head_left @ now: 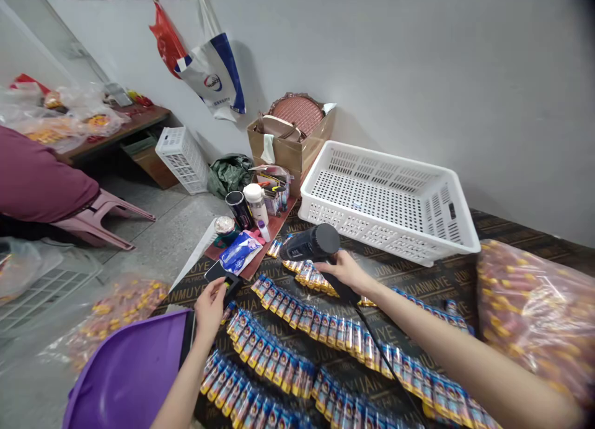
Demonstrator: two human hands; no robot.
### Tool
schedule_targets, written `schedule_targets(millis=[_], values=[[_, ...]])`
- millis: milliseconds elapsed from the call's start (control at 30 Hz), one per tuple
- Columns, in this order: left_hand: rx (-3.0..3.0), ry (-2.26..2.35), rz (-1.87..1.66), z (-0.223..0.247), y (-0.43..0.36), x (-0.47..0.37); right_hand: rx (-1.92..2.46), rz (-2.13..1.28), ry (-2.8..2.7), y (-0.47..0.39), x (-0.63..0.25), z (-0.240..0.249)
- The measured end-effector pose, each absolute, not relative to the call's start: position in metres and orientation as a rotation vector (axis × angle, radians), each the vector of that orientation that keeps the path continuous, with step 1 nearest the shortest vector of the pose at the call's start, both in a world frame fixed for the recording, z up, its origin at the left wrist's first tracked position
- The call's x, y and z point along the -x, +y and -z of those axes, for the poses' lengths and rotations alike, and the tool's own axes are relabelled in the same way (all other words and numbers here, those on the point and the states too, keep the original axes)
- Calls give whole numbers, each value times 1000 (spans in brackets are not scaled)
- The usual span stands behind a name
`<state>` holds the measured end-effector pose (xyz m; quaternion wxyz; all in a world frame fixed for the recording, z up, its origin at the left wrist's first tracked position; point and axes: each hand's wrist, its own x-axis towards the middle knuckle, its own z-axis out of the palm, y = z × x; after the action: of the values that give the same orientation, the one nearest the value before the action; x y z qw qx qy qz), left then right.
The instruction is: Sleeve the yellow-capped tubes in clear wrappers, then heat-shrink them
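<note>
My right hand (346, 271) is wrapped round the handle of a black hair dryer (309, 243), whose cord trails down across the dark board. At the board's left edge, my left hand (210, 302) pinches a small black frame-like object (232, 286); what exactly it is I cannot make out. Below and between the hands, several curved rows of small blue-and-yellow wrapped packets (274, 358) lie on the dark printed board (385, 330). A few more packets lie under the dryer.
Behind stand a white plastic crate (385, 230), a cardboard box (297, 156), cups and a bottle (255, 203). A bag of packets (534, 311) sits at right, a purple scoop-shaped container (130, 373) at lower left. A person (41, 181) sits on a pink stool (97, 218).
</note>
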<state>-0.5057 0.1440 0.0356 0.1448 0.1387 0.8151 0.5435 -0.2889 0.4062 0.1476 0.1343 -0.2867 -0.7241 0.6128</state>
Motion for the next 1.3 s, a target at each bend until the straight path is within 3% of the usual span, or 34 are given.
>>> schedule_targets(millis=[667, 1033, 1300], values=[[-418, 2278, -1528, -41, 146, 488, 1110, -1674, -2177, 404, 224, -184], [-483, 2304, -1448, -48, 135, 484, 908, -1751, -1882, 392, 246, -157], [-502, 2307, -1368, -39, 136, 481, 978, -1697, -2090, 394, 214, -192]])
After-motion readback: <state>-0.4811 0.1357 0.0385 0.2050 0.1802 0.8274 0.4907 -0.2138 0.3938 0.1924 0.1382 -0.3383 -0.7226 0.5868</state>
